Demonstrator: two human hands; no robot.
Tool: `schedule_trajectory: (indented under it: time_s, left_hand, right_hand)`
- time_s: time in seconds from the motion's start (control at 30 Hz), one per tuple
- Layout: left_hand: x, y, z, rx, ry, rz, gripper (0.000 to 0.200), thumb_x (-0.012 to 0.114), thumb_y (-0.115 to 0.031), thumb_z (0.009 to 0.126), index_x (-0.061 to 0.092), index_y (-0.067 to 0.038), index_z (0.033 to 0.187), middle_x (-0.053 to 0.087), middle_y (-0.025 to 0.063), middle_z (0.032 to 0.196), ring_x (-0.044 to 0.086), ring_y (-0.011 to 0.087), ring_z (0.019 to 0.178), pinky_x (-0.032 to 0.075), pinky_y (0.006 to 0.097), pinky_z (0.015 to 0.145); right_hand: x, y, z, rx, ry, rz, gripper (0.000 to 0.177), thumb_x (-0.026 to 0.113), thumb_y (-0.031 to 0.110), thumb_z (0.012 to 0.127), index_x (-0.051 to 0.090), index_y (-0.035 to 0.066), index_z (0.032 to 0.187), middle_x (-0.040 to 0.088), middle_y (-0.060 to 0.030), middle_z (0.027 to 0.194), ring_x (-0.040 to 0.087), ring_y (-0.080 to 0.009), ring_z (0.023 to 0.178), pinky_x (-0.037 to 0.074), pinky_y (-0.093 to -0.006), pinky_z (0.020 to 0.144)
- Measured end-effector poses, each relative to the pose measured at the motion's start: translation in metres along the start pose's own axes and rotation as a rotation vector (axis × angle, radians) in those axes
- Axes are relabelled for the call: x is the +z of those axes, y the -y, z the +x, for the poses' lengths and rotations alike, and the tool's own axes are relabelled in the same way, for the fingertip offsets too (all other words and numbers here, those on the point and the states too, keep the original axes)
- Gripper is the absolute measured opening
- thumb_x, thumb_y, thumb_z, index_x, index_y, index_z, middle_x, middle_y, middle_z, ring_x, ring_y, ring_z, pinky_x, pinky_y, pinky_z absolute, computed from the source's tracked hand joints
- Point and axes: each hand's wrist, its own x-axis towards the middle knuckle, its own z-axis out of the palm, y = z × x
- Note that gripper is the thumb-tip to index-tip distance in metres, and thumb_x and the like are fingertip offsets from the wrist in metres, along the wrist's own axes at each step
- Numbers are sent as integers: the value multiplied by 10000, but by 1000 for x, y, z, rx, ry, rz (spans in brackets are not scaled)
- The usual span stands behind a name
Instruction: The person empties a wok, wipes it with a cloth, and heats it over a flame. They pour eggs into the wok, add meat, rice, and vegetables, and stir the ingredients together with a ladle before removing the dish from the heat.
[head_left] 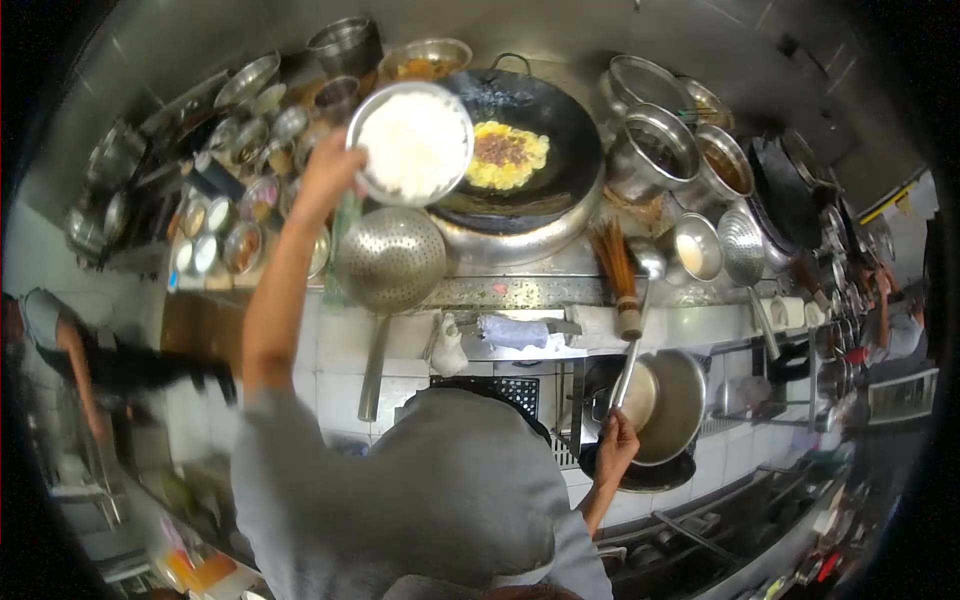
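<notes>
My left hand [332, 172] grips the rim of a metal bowl [468, 150] full of white rice [412, 145]. The bowl is raised beside a black wok [555, 185] and covers part of its left side. Yellow cooked egg with brownish bits [507, 155] lies in the wok. My right hand [617, 445] is closed around the lower end of a long-handled ladle [648, 262], whose head rests near the wok's right side. A bamboo brush [613, 265] is beside the ladle. Below my left hand lies a perforated strainer [390, 258] with its handle towards me.
Metal pots [652, 160] and a second perforated skimmer [741, 248] stand to the right. Small seasoning containers [205, 253] crowd the left. A large pot [685, 410] sits low near my right hand. Other people [60, 340] are at both sides. A folded cloth [512, 332] lies at the front edge.
</notes>
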Motion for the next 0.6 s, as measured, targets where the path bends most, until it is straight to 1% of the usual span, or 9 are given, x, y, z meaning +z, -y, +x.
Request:
schedule_trajectory:
  time_s: [0.07, 0.13, 0.2, 0.27, 0.37, 0.4, 0.47, 0.53, 0.6]
  left_hand:
    - [46, -22, 39, 105, 19, 265, 251, 542, -36, 776, 602, 55, 1003, 628, 180, 783, 641, 245, 553, 508, 345, 433]
    - [106, 28, 100, 833, -108, 882, 145, 567, -56, 790, 631, 34, 886, 632, 275, 931, 666, 316, 593, 538, 392, 494]
    - [165, 59, 109, 841, 38, 1047, 125, 567, -85, 788, 634, 20, 801, 576, 329, 1094, 662, 344, 585, 555, 415, 530]
    - [197, 90, 119, 1056, 259, 1150, 149, 559, -111, 782, 632, 18, 766, 507, 378, 1216, 662, 359, 583, 566, 431, 544]
    - [207, 70, 164, 946, 128, 1252, 202, 531, -78, 794, 630, 25, 937, 543, 358, 1167, 677, 354, 641, 568, 428, 592]
    - [206, 57, 180, 911, 63, 1249, 240, 522, -63, 800, 618, 23, 1002, 561, 342, 1149, 677, 351, 646, 567, 422, 600]
    - [175, -6, 168, 1068, -88, 1039, 125, 547, -36, 768, 619, -8, 867, 508, 324, 1250, 653, 373, 651, 555, 425, 609]
    - [160, -42, 132, 1011, -227, 837, 100, 547, -21, 761, 605, 10, 836, 506, 333, 1243, 655, 375, 648, 552, 433, 596]
    - [167, 16, 113, 793, -7, 982, 81, 550, -3, 746, 610, 10, 797, 509, 336, 1242, 661, 377, 645, 559, 438, 606]
  right_hand:
    - [-6, 5, -7, 83, 25, -16, 261, 571, 120, 951, 629, -63, 1127, 665, -97, 983, 610, -135, 868, 488, -270, 790]
    - [-9, 4, -11, 63, 12, -37, 264, 575, 129, 949, 628, -68, 1118, 662, -84, 949, 601, -127, 848, 481, -257, 773]
    - [-8, 10, -17, -5, -17, -65, 285, 585, 164, 950, 628, -70, 1108, 653, -65, 912, 590, -115, 821, 471, -238, 748]
    - [-11, 20, -27, -35, -46, -156, 266, 566, 141, 955, 627, -69, 1105, 664, -75, 930, 588, -109, 822, 477, -251, 761]
    - [-28, -13, -41, -69, -117, -301, 233, 553, 101, 951, 634, -65, 1093, 667, -83, 936, 594, -113, 830, 480, -260, 769]
    - [-25, 12, -51, 2, -143, -161, 203, 540, 36, 931, 645, -82, 1057, 675, -147, 934, 625, -178, 872, 491, -297, 784]
    - [-30, 4, -70, 105, -206, -104, 215, 545, 49, 934, 636, -85, 1076, 674, -140, 923, 623, -172, 863, 491, -289, 782]
    - [-35, -21, -85, 149, -248, -96, 244, 577, 134, 951, 637, -58, 1088, 660, -55, 898, 577, -96, 793, 460, -232, 684]
    - [-33, -21, -90, 227, -289, -46, 245, 577, 135, 951, 637, -57, 1090, 660, -55, 896, 570, -89, 783, 448, -222, 660]
